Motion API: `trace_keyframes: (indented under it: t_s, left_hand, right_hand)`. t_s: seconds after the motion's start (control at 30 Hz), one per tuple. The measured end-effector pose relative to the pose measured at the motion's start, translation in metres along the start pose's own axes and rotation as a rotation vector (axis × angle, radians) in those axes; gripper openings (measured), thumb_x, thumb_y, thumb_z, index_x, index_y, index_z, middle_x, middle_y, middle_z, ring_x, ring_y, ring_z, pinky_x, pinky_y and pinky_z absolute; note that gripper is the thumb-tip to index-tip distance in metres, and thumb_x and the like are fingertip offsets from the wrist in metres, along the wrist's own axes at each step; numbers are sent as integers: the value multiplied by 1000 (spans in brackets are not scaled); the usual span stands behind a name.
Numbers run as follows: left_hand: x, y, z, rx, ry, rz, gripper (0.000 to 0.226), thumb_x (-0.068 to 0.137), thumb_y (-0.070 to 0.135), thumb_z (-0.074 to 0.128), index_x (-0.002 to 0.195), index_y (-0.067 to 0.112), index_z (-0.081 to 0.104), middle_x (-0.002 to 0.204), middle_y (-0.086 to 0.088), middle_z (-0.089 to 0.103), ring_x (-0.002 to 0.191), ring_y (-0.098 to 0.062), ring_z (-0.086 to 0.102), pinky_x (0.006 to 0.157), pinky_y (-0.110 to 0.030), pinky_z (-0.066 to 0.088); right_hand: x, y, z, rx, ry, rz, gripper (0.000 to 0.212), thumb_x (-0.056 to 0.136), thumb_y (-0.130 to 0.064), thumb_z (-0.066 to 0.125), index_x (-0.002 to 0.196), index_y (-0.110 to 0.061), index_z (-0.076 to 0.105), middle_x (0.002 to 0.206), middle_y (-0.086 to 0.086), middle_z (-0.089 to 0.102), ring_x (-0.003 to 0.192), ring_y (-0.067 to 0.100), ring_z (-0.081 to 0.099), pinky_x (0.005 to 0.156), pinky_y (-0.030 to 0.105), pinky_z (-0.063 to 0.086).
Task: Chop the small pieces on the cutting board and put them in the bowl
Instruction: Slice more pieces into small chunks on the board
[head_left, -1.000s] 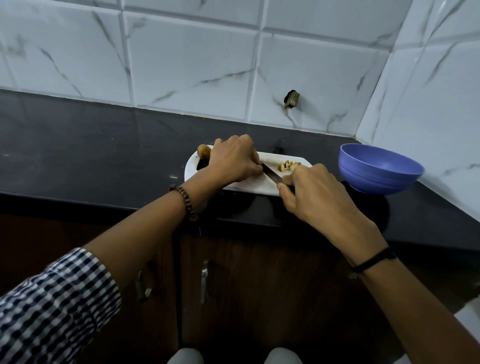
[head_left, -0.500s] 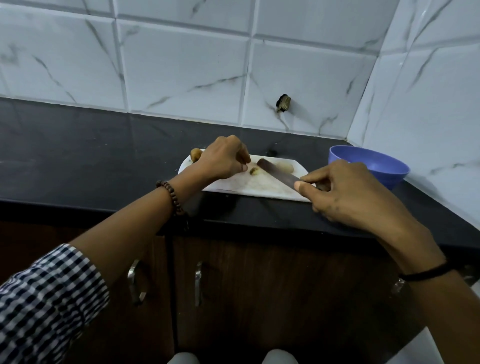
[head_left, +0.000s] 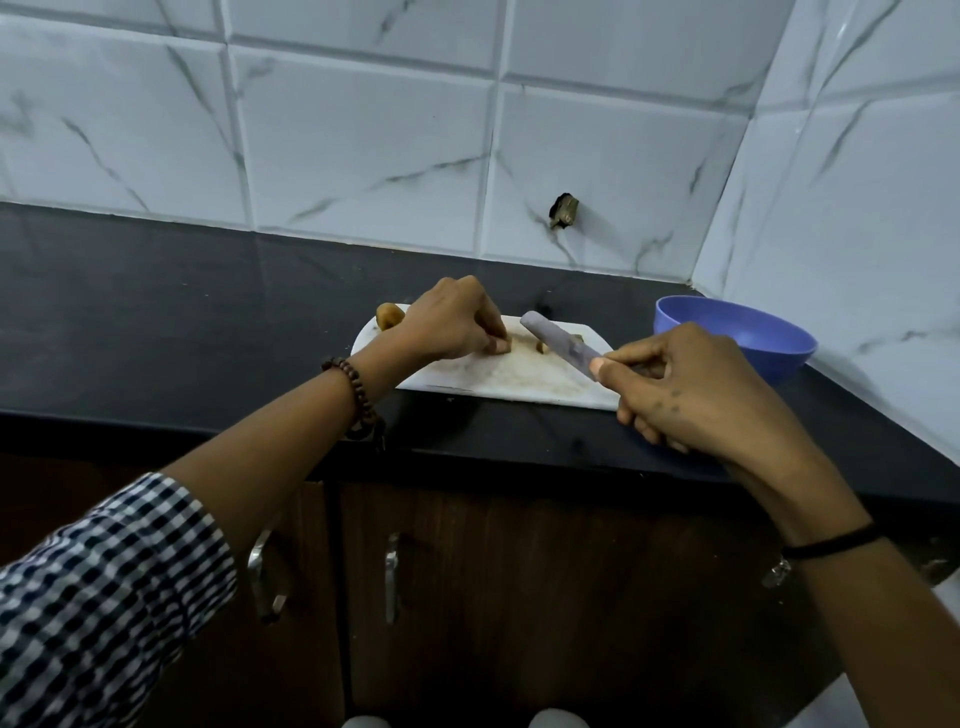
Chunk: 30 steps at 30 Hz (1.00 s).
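On the black stone countertop (head_left: 156, 312), centre frame, the white plastic cutting board (head_left: 509, 382) carried small tan pieces (head_left: 543, 347). The right hand (head_left: 696, 384) gripped the grey-bladed knife (head_left: 558, 340) firmly. The left hand (head_left: 452, 322) curled beside them, its contents indeterminable. Recommended: tuck the fingertips and keep the blade vertical. The round blue plastic bowl (head_left: 779, 358) stood at right.

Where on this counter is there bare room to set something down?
Bare: the black counter left of the cutting board, back to the wall tiles. Crowded: the board, with left hand, right hand, knife and pieces; bowl past its right end.
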<state>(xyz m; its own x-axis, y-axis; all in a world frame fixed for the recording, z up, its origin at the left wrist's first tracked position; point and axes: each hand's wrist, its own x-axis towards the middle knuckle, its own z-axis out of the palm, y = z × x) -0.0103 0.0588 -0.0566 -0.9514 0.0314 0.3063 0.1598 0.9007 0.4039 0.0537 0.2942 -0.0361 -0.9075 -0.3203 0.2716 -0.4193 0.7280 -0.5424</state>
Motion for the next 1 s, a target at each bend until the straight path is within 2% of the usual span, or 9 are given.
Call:
trace_keyframes:
  t_s: [0.13,0.23,0.33,0.43,0.5,0.73,0.8,0.9,1.0]
  left_hand:
    - [5,-1,13,-75,100,-101,14,77,31,81,89,25,80,96,7,73,98,-16,64,80,-34,55]
    - [7,0,19,-68,165,-158,16,72,38,83,84,28,79,94,6,73,94,-17,66,79,-40,58]
    - [7,-5,20,-64,152,-161,14,76,38,80,87,30,79,95,7,73,98,-17,65,82,-41,57]
    - [6,-6,19,-46,139,-153,12,78,36,77,89,31,79,96,8,73,98,-16,63,81,-39,56]
    - [6,-4,19,-5,153,-146,13,78,36,75,90,32,79,94,7,73,94,-17,64,73,-35,53]
    - [7,-1,17,52,159,-135,19,77,38,73,93,28,78,91,6,72,87,-19,64,63,-31,44]
    - [6,0,17,37,156,-131,17,77,36,73,92,28,79,92,7,72,88,-19,64,64,-31,44]
    - [2,0,16,15,174,-136,16,77,36,73,89,28,79,90,7,72,90,-19,64,63,-29,41]
    - [-2,0,16,8,199,-153,16,78,40,73,88,28,79,88,8,70,88,-16,61,53,-24,27]
  right_hand:
    - [6,-2,11,-23,71,0,23,97,-39,56,96,-28,76,57,4,69,30,2,49,45,19,38]
    - [14,-2,24,-40,94,-6,23,97,-38,55,98,-27,76,57,4,69,30,2,49,38,13,34]
    - [23,-1,37,-82,126,-11,25,95,-40,56,95,-25,76,62,4,67,42,5,59,44,14,40]
    - [32,-2,48,-117,147,-13,27,94,-41,57,103,-24,75,75,9,67,71,22,68,68,30,54]
    - [37,-3,54,-133,154,-16,27,93,-39,57,103,-20,74,75,10,66,74,27,68,73,36,57]
    - [45,-10,63,-263,161,-14,29,93,-36,55,93,-13,72,82,7,55,78,31,59,62,32,44]
    - [40,-11,61,-316,144,-18,28,94,-35,55,93,-11,69,82,3,48,79,28,58,64,36,49]
    - [30,-10,55,-389,88,-27,27,96,-37,54,102,-14,66,86,3,51,76,24,59,62,36,48]
    - [21,-12,44,-431,22,-33,27,97,-37,54,106,-15,67,87,6,58,72,21,60,59,32,45]
